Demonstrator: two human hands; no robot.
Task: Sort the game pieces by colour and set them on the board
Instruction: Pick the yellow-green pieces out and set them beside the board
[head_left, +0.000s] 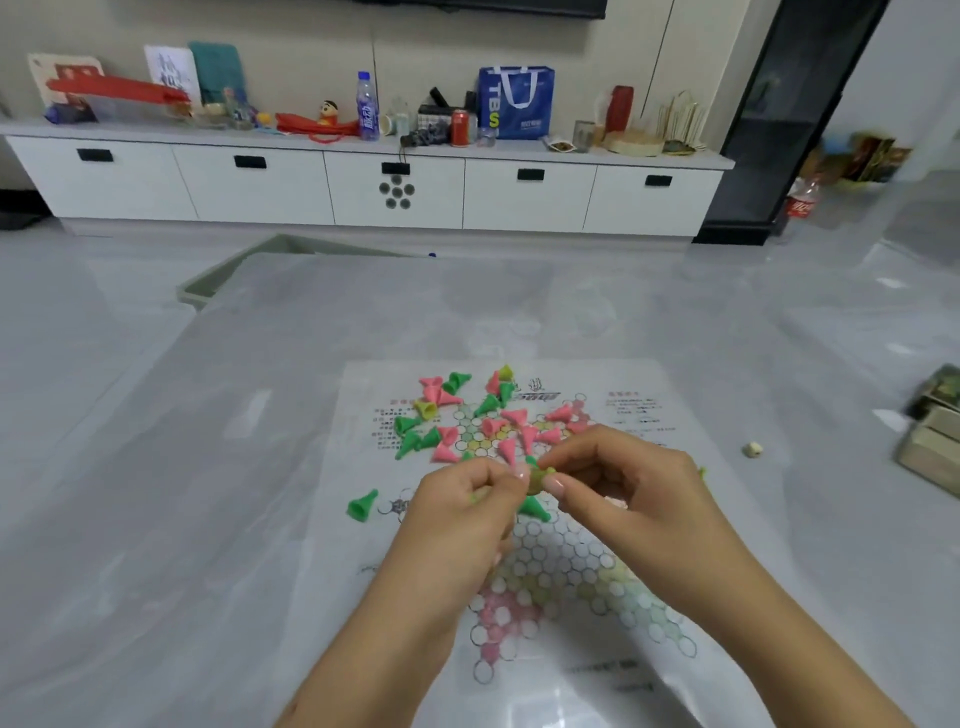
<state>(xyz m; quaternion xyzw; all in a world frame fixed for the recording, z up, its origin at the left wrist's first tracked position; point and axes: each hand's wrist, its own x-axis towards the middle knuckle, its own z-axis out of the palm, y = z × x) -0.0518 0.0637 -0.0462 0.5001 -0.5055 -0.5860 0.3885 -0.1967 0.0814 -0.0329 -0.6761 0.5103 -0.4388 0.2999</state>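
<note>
While pinched by both hands' fingers (555, 484): small yellow-green cone piece (536, 479), partly hidden.

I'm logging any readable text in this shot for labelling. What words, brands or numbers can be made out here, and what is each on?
"TBS": white and yellow letters running vertically on the blue tote bag on the cabinet.
Smaller print lower on the same bag: too blurred to read.
Blue label on the water bottle: blurred, unreadable.
Red can and red-labelled bottle: unreadable.
Printed text blocks on the paper game board: too small and blurred.
</note>
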